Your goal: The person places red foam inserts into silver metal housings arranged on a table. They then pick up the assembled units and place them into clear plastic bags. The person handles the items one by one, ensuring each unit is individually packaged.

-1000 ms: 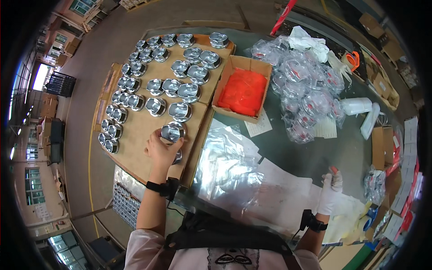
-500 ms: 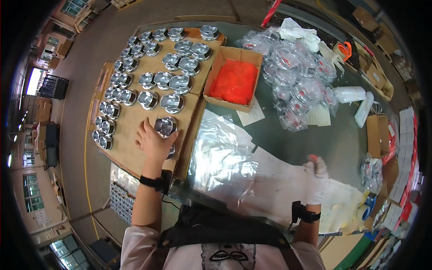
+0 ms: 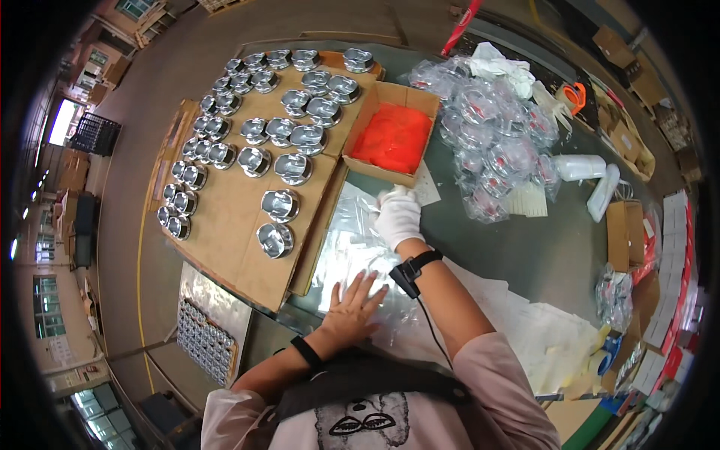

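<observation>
My bare left hand (image 3: 351, 313) lies open, fingers spread, on a pile of clear plastic bags (image 3: 341, 259) at the table's near edge. My right hand (image 3: 399, 216), in a white glove, is at the far end of these bags, just below a cardboard box (image 3: 361, 163) of bright orange-red material (image 3: 394, 139). Its fingers are curled closed, and what they hold, if anything, is hidden. Left of the bags, shiny metal pistons (image 3: 292, 169) stand in rows on a cardboard sheet (image 3: 225, 206). Two of them, a nearer piston (image 3: 275, 240) and another piston (image 3: 280, 205), are closest to my left hand.
A heap of bagged pistons (image 3: 487, 142) lies at the far right of the green table (image 3: 450, 225). Beyond it are orange-handled scissors (image 3: 574, 97). White papers (image 3: 525, 315) cover the near right. A second tray of pistons (image 3: 206, 341) sits lower, at the left.
My left hand has left the pistons and come down right onto the plastic bags. My right hand has swung left from over the papers to the bags' far end; the red bit at its fingertips no longer shows.
</observation>
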`<state>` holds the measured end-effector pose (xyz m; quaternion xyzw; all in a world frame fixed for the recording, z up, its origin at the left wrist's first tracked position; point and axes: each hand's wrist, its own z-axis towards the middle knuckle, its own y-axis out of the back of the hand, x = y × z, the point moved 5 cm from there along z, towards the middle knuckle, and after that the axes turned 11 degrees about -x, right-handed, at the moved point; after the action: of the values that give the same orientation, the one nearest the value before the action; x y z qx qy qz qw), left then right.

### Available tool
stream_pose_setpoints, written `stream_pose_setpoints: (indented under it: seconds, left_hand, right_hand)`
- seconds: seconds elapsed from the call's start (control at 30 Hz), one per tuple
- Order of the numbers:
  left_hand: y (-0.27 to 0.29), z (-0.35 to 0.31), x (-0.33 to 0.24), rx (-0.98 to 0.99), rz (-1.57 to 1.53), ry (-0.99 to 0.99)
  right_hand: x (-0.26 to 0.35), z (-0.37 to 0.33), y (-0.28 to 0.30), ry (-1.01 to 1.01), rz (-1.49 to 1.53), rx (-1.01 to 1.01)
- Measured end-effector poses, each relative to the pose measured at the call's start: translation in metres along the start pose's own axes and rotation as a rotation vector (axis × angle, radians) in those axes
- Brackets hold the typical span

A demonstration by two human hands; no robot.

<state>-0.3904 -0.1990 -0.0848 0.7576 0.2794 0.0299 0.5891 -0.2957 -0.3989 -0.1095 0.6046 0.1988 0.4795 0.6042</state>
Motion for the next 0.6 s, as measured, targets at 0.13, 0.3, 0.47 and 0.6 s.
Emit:
stream_pose_setpoints:
  seconds: [0.13,0.3,0.47,0.6]
  left_hand:
    - [-0.022,-0.020,0.022,0.036,0.025,0.089]
    - [-0.025,-0.026,0.027,0.012,0.003,0.113]
    - [-0.027,-0.031,0.026,-0.007,-0.014,0.063]
    - [-0.030,-0.033,0.026,-0.041,-0.038,0.058]
  right_hand:
    - [-0.003,-0.015,-0.007,0.088,0.256,-0.111]
    - [0.013,-0.050,0.040,-0.057,0.382,0.006]
    - [-0.060,-0.060,0.105,-0.442,0.475,-0.415]
    - [-0.111,-0.054,0.186,-0.402,0.870,-0.461]
